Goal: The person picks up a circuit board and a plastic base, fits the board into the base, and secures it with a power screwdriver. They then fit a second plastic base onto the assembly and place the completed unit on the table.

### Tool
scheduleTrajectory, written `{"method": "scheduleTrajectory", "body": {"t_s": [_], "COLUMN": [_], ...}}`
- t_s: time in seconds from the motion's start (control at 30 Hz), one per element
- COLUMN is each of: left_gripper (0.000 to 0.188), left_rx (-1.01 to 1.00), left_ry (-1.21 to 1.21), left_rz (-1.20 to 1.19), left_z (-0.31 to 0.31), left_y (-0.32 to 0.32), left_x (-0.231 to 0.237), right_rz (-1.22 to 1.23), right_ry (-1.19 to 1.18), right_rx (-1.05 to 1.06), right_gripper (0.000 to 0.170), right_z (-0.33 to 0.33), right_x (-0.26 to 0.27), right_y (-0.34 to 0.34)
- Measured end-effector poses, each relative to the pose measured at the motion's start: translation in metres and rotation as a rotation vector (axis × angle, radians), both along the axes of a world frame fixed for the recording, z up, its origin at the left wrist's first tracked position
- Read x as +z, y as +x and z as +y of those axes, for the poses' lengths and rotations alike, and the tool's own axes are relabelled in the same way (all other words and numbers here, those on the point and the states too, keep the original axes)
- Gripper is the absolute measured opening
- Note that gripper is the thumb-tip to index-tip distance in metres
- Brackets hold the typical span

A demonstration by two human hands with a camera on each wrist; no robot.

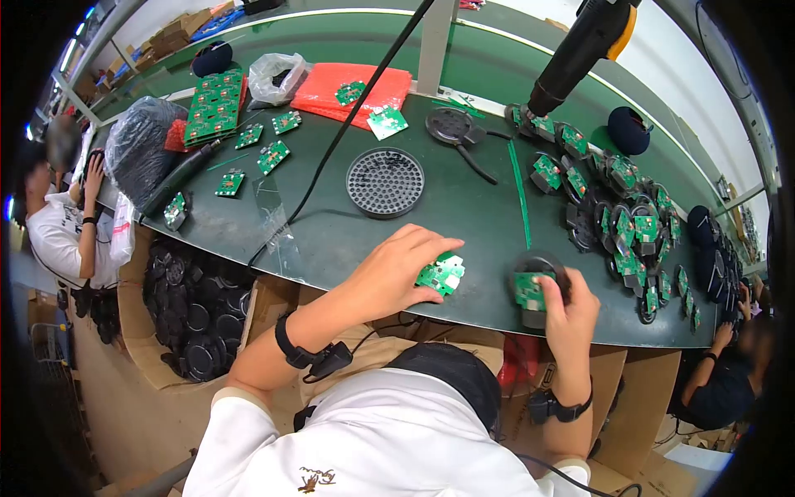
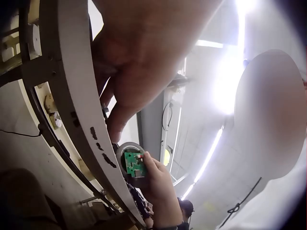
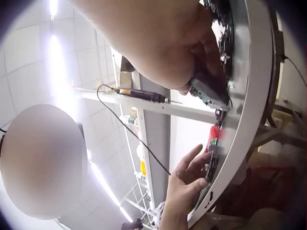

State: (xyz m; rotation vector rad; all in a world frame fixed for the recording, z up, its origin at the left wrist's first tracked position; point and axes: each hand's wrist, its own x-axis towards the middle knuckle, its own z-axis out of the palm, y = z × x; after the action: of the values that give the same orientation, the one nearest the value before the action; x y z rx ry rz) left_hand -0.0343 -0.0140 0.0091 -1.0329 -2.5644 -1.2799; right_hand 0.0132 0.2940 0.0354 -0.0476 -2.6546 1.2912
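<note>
My left hand (image 1: 399, 267) is low over the front of the green table (image 1: 331, 236), holding a green circuit board (image 1: 443, 273) with white parts between thumb and fingers. To its right, my right hand (image 1: 571, 319) grips a round black housing (image 1: 537, 317), slightly blurred, with a green circuit board (image 1: 527, 291) on its face and the thumb on that board. In the left wrist view the board (image 2: 135, 164) in the right hand (image 2: 160, 187) faces the camera. From the right wrist view, the left thumb and fingers (image 3: 195, 165) lie around the edge of their board.
Several housings with boards (image 1: 633, 228) are heaped at the right. A perforated black disc (image 1: 385, 182) lies mid-table, a black round part with a handle (image 1: 451, 126) behind it. An electric screwdriver (image 1: 584, 54) hangs above. Loose boards (image 1: 273, 156) lie left; a carton of black parts (image 1: 199, 319) stands below.
</note>
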Motion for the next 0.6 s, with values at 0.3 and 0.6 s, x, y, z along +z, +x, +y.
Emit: {"method": "scheduleTrajectory", "body": {"t_s": [0.3, 0.6], "left_gripper": [0.078, 0.078], "left_rx": [0.148, 0.143], "left_ry": [0.105, 0.102], "left_rz": [-0.037, -0.073], "left_z": [-0.025, -0.02], "left_y": [0.016, 0.011], "left_x": [0.021, 0.015], "right_rz": [-0.092, 0.286], "right_ry": [0.0, 0.013], "right_rx": [0.145, 0.056], "right_gripper": [0.036, 0.025], "right_z": [-0.06, -0.051], "right_x": [-0.021, -0.002], "right_y": [-0.048, -0.037]}}
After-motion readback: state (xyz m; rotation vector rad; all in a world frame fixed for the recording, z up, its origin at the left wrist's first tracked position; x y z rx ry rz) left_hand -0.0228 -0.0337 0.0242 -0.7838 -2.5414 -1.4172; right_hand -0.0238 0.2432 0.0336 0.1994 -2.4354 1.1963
